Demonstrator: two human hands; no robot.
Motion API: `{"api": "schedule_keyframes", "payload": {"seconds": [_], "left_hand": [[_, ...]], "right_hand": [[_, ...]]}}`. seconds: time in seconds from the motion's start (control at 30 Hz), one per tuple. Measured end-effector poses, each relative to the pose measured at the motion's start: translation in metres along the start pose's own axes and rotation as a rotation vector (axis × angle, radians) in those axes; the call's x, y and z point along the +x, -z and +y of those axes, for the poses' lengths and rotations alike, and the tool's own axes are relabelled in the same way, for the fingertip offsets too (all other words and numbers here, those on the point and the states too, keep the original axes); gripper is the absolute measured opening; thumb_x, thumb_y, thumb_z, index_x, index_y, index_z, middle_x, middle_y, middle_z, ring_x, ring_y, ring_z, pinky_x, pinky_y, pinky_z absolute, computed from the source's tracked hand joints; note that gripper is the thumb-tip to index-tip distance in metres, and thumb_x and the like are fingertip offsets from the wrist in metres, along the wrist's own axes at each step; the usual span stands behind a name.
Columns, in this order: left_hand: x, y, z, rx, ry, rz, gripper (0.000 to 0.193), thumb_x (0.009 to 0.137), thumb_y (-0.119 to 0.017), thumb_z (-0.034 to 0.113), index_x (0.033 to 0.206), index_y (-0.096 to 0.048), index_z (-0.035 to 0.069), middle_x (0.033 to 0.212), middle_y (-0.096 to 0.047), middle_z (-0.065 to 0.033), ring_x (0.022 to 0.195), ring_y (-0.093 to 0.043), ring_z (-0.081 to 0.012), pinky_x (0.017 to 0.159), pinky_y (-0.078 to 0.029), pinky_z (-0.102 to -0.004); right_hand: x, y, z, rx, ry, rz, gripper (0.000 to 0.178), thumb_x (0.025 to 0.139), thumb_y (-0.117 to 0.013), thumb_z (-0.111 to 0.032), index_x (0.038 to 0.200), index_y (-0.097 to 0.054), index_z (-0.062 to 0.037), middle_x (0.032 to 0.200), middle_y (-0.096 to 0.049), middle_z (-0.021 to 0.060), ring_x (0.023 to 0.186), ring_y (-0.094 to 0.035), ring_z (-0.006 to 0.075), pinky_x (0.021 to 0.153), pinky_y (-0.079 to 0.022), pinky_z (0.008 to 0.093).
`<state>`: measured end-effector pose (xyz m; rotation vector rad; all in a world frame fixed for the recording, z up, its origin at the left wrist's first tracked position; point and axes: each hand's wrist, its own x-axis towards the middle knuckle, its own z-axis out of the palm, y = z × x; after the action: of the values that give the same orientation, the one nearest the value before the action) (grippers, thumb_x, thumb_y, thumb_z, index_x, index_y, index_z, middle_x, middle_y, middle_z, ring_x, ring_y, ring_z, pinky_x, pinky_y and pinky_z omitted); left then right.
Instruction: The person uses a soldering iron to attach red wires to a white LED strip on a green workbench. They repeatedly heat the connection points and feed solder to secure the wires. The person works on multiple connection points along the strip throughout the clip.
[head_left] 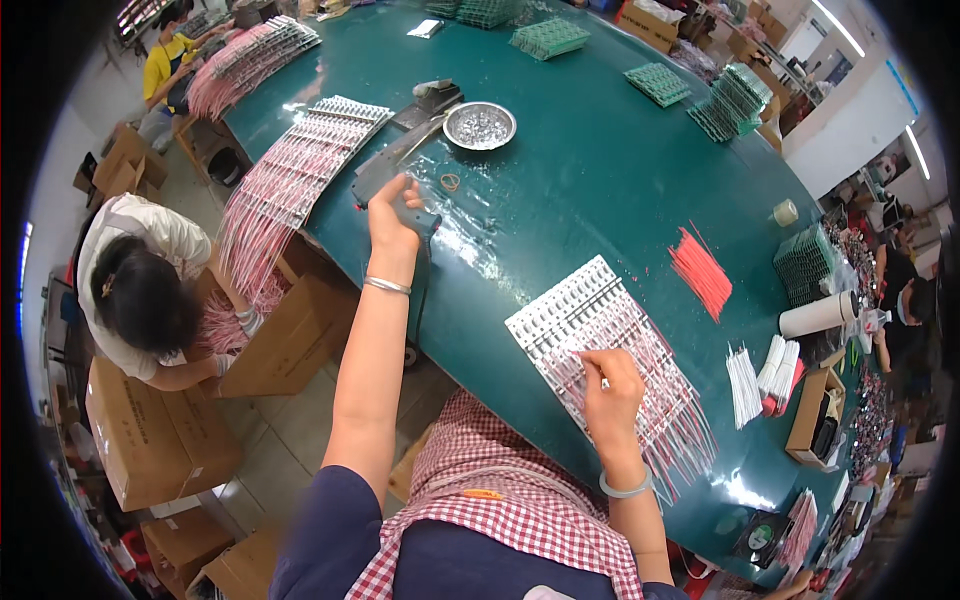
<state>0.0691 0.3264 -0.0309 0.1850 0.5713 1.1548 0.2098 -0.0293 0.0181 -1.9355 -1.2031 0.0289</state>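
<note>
My left hand [393,218] is stretched out over the table's left edge, fingers curled around a dark grey gun-shaped tool [372,178]. Part of the tool is hidden by the hand. My right hand [612,390] hovers over a white slotted rack [560,300], thumb and fingers pinched together; whatever sits in the pinch is too small to make out. Rows of thin pink and white wires [672,425] run through this rack and trail off its near right side. Just beyond the left hand, a metal bowl [480,126] contains small shiny pieces.
A second wire-filled rack [300,170] overhangs the table's left edge. Red sticks [700,272] and white sticks [742,388] lie right of my rack. Green racks [550,38] stand along the far side. At left, a person [150,290] bends over a cardboard box [290,335].
</note>
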Motion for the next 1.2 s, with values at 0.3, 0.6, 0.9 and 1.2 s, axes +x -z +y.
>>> {"api": "schedule_keyframes", "payload": {"seconds": [0.3,0.6,0.9,1.2], "left_hand": [[0.032,-0.007,-0.018,0.047,0.098,-0.02,0.014,0.088,-0.065,0.001,0.098,-0.059,-0.007,0.093,-0.062,-0.0233,0.061,-0.055,-0.0125,0.05,-0.046,-0.0199],[0.049,0.009,-0.021,0.112,0.257,0.0,0.016,0.087,-0.068,0.003,0.099,-0.061,-0.004,0.09,-0.064,-0.017,0.061,-0.055,-0.0103,0.047,-0.047,-0.0189],[0.042,0.005,-0.027,0.152,0.296,-0.079,0.025,0.092,-0.066,0.016,0.099,-0.058,-0.007,0.087,-0.064,-0.0162,0.063,-0.06,-0.0138,0.055,-0.053,-0.0237],[0.019,-0.01,-0.036,0.419,0.007,0.191,0.039,0.098,-0.053,0.036,0.099,-0.06,-0.003,0.081,-0.065,-0.0139,0.059,-0.062,-0.0227,0.052,-0.057,-0.0383]], "right_hand": [[0.046,0.003,0.017,0.112,-0.055,-0.052,0.014,0.08,-0.066,0.008,0.089,-0.071,-0.0009,0.081,-0.065,0.0133,0.074,-0.063,0.0279,0.066,-0.049,0.0359],[0.103,-0.004,0.027,0.244,-0.022,-0.034,0.01,0.083,-0.068,0.005,0.092,-0.071,0.0006,0.082,-0.065,0.0122,0.069,-0.063,0.0231,0.064,-0.049,0.033],[0.101,-0.017,0.031,0.258,-0.092,-0.093,0.01,0.082,-0.069,0.005,0.09,-0.073,0.0002,0.077,-0.065,0.0101,0.065,-0.061,0.018,0.061,-0.048,0.0292],[0.114,-0.022,0.021,0.304,-0.082,-0.138,0.01,0.084,-0.069,0.001,0.092,-0.074,-0.0011,0.076,-0.063,0.0079,0.065,-0.058,0.0147,0.06,-0.046,0.0275]]}}
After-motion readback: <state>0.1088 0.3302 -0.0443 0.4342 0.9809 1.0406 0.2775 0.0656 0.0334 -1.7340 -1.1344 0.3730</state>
